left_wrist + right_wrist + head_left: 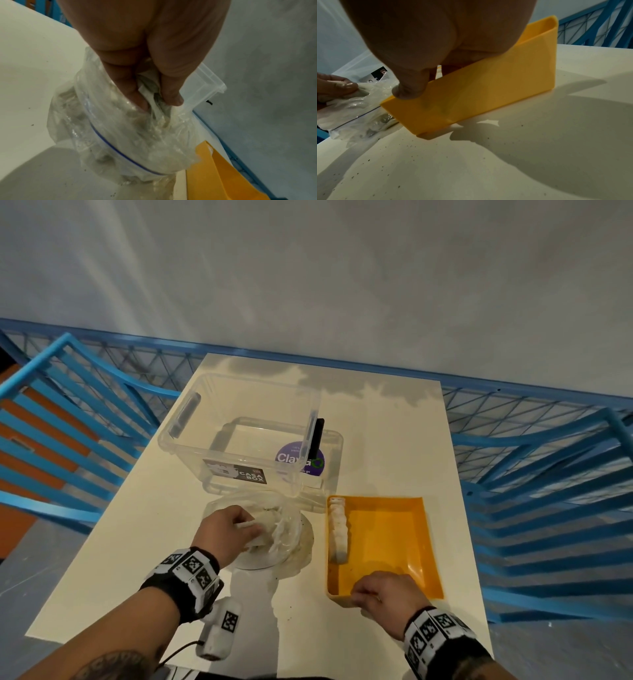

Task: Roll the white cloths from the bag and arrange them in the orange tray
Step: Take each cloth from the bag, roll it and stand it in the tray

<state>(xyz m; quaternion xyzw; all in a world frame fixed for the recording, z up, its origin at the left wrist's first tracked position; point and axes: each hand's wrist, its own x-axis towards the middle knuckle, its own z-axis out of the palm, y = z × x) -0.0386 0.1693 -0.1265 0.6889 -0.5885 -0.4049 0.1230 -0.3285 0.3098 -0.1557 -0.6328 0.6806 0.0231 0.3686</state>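
A clear zip bag (284, 532) (130, 135) with white cloths lies on the table, left of the orange tray (394, 542) (479, 88). My left hand (229, 529) (156, 100) reaches into the bag's mouth and pinches a white cloth (150, 94) between thumb and fingers. Several rolled white cloths (338, 529) lie in a row along the tray's left wall. My right hand (383, 590) (409, 92) grips the tray's near wall, thumb outside and fingers curled over the rim.
A clear plastic storage box (246, 440) with labels stands just behind the bag. The cream table (171, 525) is ringed by blue metal chairs (68, 422) and railing (548, 474). Table edges run close on the left and right.
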